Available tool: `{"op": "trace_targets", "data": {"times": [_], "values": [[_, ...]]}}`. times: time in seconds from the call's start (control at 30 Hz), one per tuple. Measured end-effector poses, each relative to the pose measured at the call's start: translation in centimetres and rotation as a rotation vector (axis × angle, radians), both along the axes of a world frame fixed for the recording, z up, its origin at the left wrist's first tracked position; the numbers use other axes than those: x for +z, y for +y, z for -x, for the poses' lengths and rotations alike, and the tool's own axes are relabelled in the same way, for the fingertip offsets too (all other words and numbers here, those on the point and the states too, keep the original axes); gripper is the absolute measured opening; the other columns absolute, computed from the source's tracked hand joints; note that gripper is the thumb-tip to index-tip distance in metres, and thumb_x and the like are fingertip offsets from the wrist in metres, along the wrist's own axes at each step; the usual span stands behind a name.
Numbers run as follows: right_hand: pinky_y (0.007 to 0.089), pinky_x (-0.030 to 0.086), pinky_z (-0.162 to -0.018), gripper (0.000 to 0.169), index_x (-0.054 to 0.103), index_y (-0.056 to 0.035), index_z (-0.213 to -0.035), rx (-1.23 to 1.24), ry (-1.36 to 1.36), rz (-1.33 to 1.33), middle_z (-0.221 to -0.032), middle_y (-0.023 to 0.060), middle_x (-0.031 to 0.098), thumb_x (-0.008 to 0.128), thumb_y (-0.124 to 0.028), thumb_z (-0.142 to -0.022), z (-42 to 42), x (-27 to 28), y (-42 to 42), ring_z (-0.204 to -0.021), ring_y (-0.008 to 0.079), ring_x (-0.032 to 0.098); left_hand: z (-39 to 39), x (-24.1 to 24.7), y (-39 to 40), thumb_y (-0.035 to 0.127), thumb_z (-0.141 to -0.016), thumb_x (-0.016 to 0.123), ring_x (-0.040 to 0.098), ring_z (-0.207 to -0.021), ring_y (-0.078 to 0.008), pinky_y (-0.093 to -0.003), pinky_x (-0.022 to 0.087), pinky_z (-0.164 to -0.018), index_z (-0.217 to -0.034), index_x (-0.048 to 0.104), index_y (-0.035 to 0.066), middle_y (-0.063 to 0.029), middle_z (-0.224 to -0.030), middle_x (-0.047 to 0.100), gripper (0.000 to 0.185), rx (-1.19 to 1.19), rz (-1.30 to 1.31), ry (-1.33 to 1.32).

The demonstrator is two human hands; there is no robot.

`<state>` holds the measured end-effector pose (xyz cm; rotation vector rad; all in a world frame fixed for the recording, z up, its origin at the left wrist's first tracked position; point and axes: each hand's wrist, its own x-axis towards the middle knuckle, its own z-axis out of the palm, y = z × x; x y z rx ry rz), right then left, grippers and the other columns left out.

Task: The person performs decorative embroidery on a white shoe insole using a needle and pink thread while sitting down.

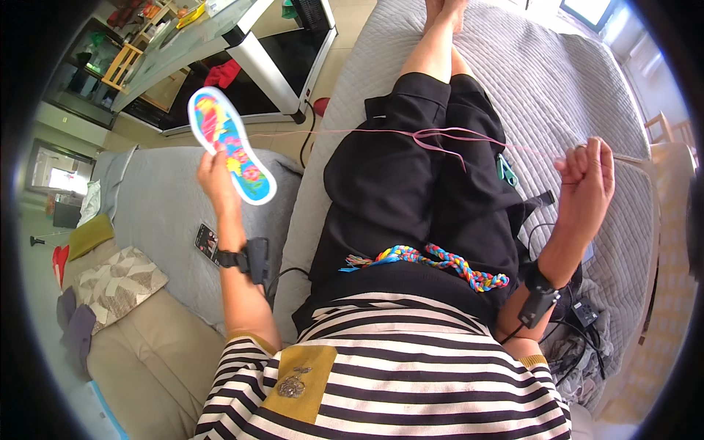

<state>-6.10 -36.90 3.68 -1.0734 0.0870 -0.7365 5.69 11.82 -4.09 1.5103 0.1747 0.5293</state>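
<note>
My left hand point(216, 179) grips a shoe insole point(250, 175) by its near edge, off to the left of my legs. The insole is white-rimmed, with a bright blue, red, pink and yellow flower pattern. From it a pink thread point(363, 131) runs taut across my thighs, with a slack loop hanging near the middle. On the right, my raised right hand point(588, 181) pinches the thread's other end; whether a needle is in the fingers cannot be made out. A multicoloured braided cord point(407, 254) lies across my lap.
A small teal-handled tool point(506, 170) lies by my right thigh on the grey quilted cover point(561, 82). A phone point(207, 242) rests on the grey sofa cover at left. Cables and a black box point(584, 313) sit at right. A glass-topped table point(181, 60) stands at upper left.
</note>
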Motion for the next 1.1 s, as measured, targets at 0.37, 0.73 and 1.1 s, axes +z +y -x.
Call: {"op": "trace_targets", "data": {"times": [0.37, 0.73, 1.1], "values": [[0.0286, 0.047, -0.050, 0.014, 0.057, 0.0007, -0.102, 0.290, 0.055, 0.844, -0.066, 0.0149, 0.056, 0.054, 0.001, -0.088, 0.2, 0.4, 14.2, -0.052, 0.0196, 0.058, 8.4, 6.5, -16.1, 0.013, -0.092, 0.060, 0.055, -0.071, -0.0019, -0.0191, 0.045, -0.062, -0.093, 0.064, -0.005, -0.0013, -0.082, 0.065, 0.018, -0.570, -0.043, 0.034], [0.0323, 0.053, -0.055, 0.019, 0.061, 0.0059, -0.097, 0.239, -0.039, 0.966, -0.074, 0.0191, 0.064, 0.060, 0.006, -0.078, 0.8, 0.6, 14.4, -0.064, 0.0309, 0.066, 10.2, 7.9, -17.4, 0.013, -0.094, 0.056, 0.058, -0.074, -0.0027, -0.0186, 0.046, -0.064, -0.102, 0.064, -0.003, -0.0029, -0.086, 0.067, 0.020, -0.655, -0.096, -0.044], [0.0328, 0.052, -0.054, 0.018, 0.061, 0.0063, -0.094, 0.239, -0.040, 0.948, -0.071, 0.0192, 0.062, 0.059, 0.007, -0.076, 0.7, 0.5, 14.3, -0.061, 0.0306, 0.065, 10.2, 7.6, -17.4, 0.013, -0.094, 0.057, 0.058, -0.075, -0.0034, -0.0191, 0.047, -0.066, -0.102, 0.064, -0.002, -0.0036, -0.088, 0.067, 0.019, -0.663, -0.118, -0.060]]}}
